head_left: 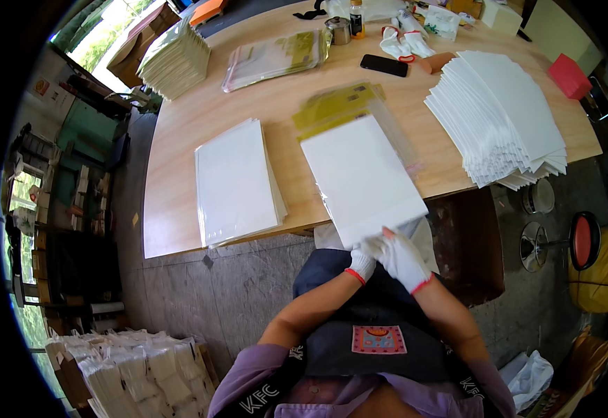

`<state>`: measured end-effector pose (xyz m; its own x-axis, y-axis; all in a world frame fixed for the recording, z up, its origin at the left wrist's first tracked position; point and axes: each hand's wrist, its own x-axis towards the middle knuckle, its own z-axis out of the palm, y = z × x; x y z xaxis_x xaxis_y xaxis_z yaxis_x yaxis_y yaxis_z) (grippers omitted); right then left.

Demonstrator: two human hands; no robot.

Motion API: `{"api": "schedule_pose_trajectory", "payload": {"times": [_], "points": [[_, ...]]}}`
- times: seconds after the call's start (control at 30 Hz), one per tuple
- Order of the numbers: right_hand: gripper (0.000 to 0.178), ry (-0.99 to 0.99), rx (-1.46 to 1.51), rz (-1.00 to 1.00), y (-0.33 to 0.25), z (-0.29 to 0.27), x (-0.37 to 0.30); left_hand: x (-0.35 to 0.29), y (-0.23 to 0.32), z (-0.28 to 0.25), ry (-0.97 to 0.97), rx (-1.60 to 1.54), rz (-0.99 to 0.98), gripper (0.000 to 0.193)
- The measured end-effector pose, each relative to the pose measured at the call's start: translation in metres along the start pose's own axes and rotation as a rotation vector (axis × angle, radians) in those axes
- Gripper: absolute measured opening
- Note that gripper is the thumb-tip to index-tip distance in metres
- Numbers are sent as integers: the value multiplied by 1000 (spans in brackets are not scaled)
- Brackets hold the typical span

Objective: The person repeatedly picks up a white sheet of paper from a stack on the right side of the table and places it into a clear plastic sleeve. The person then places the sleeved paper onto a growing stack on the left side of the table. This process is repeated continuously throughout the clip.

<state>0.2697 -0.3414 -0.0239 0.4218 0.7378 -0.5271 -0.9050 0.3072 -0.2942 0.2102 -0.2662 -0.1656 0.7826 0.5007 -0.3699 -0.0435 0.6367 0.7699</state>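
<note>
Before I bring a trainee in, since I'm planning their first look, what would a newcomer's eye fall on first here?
Probably the big fanned white stack on the right side of the table. Next, the white-gloved left hand and right hand, close together at the near edge of a white sheet in the middle. The bright red block by the table's right edge also stands out.

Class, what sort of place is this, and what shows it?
Probably a small packing workshop: a table bears a fanned stack of white sheets, olive-and-clear plastic sleeves and the flat white piece being handled; white bundles are piled at lower left.
</note>
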Motion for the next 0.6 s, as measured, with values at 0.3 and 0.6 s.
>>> {"api": "schedule_pose_trajectory", "payload": {"times": [0.3, 0.6], "points": [[29, -3, -1201, 37, -37, 52, -12, -46, 102, -5, -115, 127, -152, 31], [17, -283, -2117, -763, 19, 61, 34, -56, 183, -38, 170, 325, -70, 27]]}}
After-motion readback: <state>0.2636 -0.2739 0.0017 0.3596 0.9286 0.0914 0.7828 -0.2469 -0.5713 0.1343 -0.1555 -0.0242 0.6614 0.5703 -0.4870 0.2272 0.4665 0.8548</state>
